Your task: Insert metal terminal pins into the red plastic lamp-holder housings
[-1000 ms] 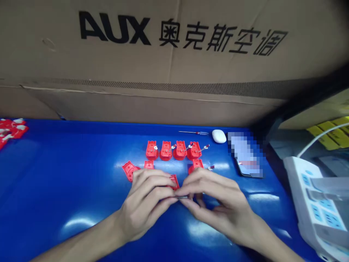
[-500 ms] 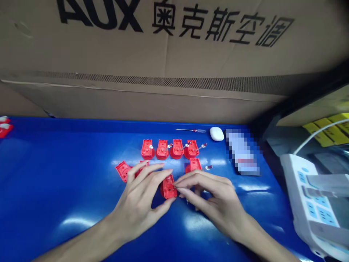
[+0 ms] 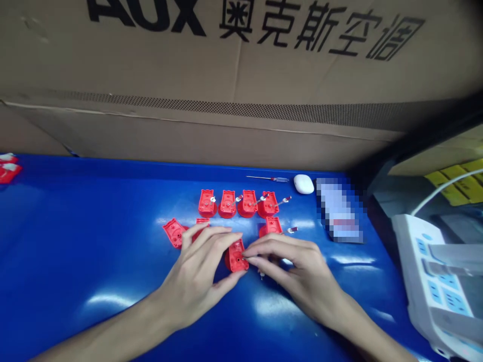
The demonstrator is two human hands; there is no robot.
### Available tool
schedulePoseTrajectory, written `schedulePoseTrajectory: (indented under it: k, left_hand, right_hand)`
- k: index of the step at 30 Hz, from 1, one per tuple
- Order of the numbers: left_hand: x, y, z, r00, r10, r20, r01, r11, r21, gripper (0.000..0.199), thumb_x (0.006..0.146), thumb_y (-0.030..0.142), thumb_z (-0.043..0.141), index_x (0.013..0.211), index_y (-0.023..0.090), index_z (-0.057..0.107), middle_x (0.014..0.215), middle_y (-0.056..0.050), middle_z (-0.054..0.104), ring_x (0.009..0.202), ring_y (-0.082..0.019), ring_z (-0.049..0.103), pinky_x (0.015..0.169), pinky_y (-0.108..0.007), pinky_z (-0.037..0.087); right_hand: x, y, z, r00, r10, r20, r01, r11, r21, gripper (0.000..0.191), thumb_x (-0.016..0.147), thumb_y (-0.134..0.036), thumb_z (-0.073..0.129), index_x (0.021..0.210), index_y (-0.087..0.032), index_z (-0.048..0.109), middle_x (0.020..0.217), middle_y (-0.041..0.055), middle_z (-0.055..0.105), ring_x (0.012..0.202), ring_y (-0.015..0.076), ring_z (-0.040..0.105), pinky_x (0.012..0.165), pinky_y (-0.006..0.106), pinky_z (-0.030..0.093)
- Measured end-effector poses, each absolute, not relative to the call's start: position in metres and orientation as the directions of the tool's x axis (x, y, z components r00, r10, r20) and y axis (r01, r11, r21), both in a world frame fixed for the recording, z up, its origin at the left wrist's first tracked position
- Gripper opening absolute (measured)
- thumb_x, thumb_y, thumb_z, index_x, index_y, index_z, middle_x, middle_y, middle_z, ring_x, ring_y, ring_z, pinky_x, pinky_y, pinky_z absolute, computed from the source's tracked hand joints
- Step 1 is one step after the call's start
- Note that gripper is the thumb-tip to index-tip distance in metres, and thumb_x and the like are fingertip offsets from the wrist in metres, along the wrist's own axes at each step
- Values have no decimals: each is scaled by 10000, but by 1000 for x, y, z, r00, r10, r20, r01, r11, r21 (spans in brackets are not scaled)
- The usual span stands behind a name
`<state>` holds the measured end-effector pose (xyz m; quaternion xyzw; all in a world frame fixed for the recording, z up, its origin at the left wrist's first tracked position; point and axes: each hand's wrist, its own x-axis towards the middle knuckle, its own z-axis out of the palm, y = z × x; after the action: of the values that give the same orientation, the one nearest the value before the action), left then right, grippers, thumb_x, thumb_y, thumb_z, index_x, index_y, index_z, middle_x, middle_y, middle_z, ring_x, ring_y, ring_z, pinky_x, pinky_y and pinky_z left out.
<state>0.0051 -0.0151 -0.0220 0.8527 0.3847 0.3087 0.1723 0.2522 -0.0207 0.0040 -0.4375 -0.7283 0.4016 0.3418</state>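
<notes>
A red plastic housing (image 3: 237, 255) rests on the blue table, its hollow side facing up. My left hand (image 3: 199, 269) curves round it, thumb at its near end and fingers at its far end, closed on it. At the housing's right edge my right hand (image 3: 292, 266) pinches with thumb and forefinger; whatever small part lies between the tips is too small to name. Behind my left fingers is a partly hidden red housing (image 3: 203, 221). Another red piece (image 3: 174, 233) lies tilted left of that hand. Beyond my right hand sits a red housing (image 3: 272, 225) with a small metal-and-white part.
Several red housings (image 3: 228, 204) stand in a row behind my hands, with small white-tipped parts. Farther back lie a screwdriver (image 3: 269, 179), a white case (image 3: 304, 184) and a blurred-out flat object (image 3: 339, 211). A power strip (image 3: 433, 286) is at right; a cardboard box (image 3: 234, 75) forms the back.
The whole view has shifted slightly, so things appear a little farther right. My right fingertips stay at the housing's right edge, and my left hand keeps its hold.
</notes>
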Motion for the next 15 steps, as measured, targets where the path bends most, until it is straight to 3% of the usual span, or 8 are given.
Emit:
schedulePoseTrajectory:
  k: [15]
  left_hand:
    - [5, -15, -22, 527, 754, 392, 543, -653, 527, 487, 1049, 266, 758, 1488, 213, 555, 1345, -91, 763, 1306, -254, 685, 1205, -495, 362]
  right_hand:
    - [248, -23, -1, -417, 867, 274, 397, 445, -803, 108, 1080, -195, 716, 1174, -215, 765, 1067, 67, 760, 944, 195, 742, 853, 320, 609]
